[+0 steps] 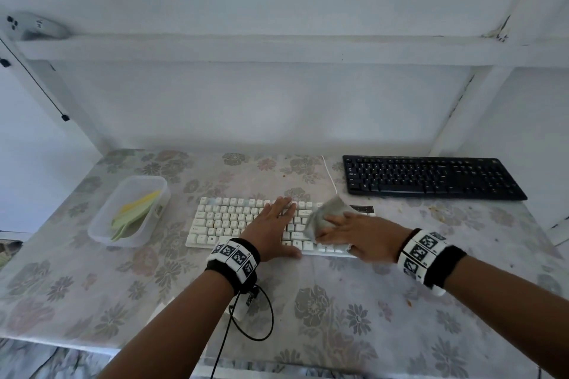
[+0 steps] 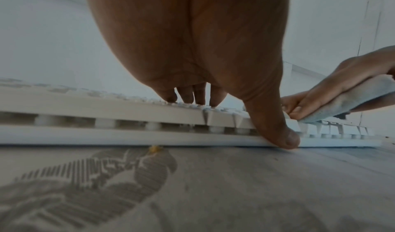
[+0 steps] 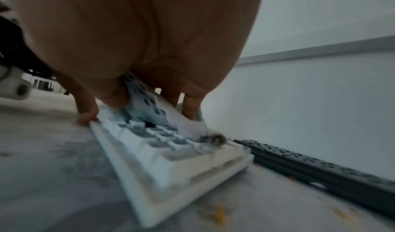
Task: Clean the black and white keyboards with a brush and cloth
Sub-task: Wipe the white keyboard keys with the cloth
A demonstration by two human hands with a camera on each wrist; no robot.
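Observation:
The white keyboard (image 1: pixel 228 221) lies at the table's middle, and the black keyboard (image 1: pixel 431 177) sits at the back right. My left hand (image 1: pixel 277 221) lies flat on the white keys with straight fingers (image 2: pixel 192 97). Its thumb rests against the keyboard's front edge (image 2: pixel 128 136). My right hand (image 1: pixel 351 234) holds a bunched grey cloth (image 1: pixel 331 212) and presses it onto the right end of the white keyboard (image 3: pixel 171 164). The cloth (image 3: pixel 149 107) runs up under the palm. That thumb touches the keyboard's front edge. The keys under both hands are hidden.
A clear plastic tub (image 1: pixel 101 231) at the left holds yellow and green tools. Orange crumbs (image 3: pixel 220 213) lie on the flowered tablecloth (image 1: pixel 338 317) near the black keyboard (image 3: pixel 310 166). A white cable (image 1: pixel 329 175) runs back from the white keyboard. A shelf crosses overhead.

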